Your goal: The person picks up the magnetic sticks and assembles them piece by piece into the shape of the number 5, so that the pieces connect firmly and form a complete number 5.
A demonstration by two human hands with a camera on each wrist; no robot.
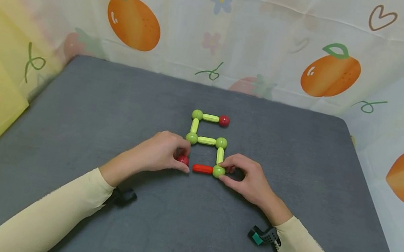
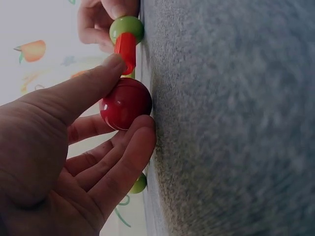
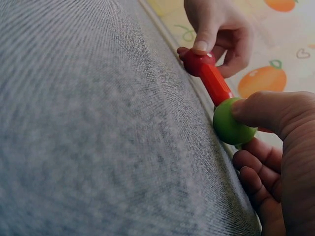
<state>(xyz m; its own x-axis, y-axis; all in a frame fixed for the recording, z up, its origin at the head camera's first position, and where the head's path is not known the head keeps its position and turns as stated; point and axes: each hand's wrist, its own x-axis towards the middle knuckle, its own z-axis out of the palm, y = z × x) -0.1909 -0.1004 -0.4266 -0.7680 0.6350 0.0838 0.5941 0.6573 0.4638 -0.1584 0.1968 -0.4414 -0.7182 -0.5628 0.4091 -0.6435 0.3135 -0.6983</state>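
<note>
My left hand (image 1: 159, 152) pinches a red ball (image 2: 125, 104) between thumb and fingers, low over the table. In the head view, a small gap separates that ball from the free left end of a red rod (image 1: 203, 169). The rod's right end meets a green ball (image 1: 218, 172), which my right hand (image 1: 248, 179) pinches between thumb and fingers. From this green ball, light green rods (image 1: 206, 140) and more green balls (image 1: 221, 142) run up in an S-like outline. The outline ends at the top right in a second red ball (image 1: 224, 121).
The dark grey table (image 1: 130, 100) spreads around the figure on all sides. A curtain (image 1: 188, 16) printed with oranges, flowers and hearts hangs behind its far edge and along the sides. A dark band with a device (image 1: 263, 236) sits at the right wrist.
</note>
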